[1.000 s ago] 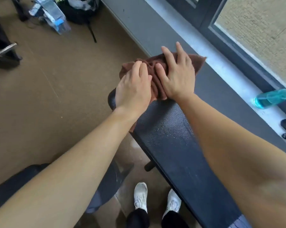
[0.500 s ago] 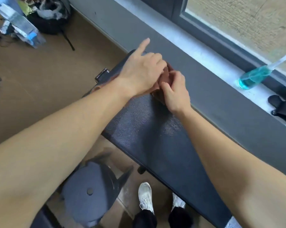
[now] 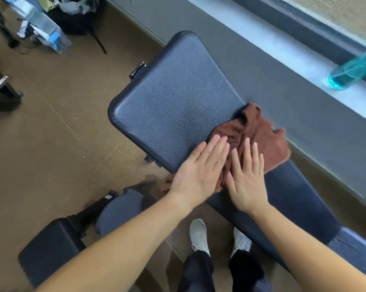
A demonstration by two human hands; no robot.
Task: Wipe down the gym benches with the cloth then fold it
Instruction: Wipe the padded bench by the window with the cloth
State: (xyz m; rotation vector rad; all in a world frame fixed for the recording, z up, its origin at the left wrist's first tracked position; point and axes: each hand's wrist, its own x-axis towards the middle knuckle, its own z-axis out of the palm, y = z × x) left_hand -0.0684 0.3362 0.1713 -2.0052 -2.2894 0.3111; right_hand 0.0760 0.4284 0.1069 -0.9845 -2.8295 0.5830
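**padwiper:** Honestly, worth flagging a few risks. Both hands flat, fingers straight, pressing down on the brown cloth [image 3: 260,135]. Left hand [image 3: 195,171] half on bare vinyl with only the fingertips on fabric, right hand [image 3: 246,175] fully on it. Nothing gripped, nothing pinched. Cloth bunched up at the window-side edge of the bench [image 3: 188,76], right over the seam between wide pad [image 3: 161,114] and long pad [image 3: 300,203], one flap hanging past that edge.

**gymrat_09:** Yep, spotted that too. With open palms only, could easily shove the whole wad off the window-side edge and down to the floor [image 3: 62,133] by the wall [image 3: 272,66]. Friction alone, no real hold.

**padwiper:** Also, bunched like that, probably wipes one narrow stripe and skips the rest. Looks like the far corners of the wide pad need a pass yet. Only a guess though, can't tell wet from dry in this glare.

**gymrat_09:** Might snag in that seam as well. And seems to be a brown bit poking out under the left wrist at the near edge. Can't tell whether same cloth or something else.

**padwiper:** Spray bottle [image 3: 350,70] up on the sill [image 3: 283,45], well apart from both hands, so no knock-over worry. Would spread the cloth flat first, then curl fingers over one hem before any long stroke.
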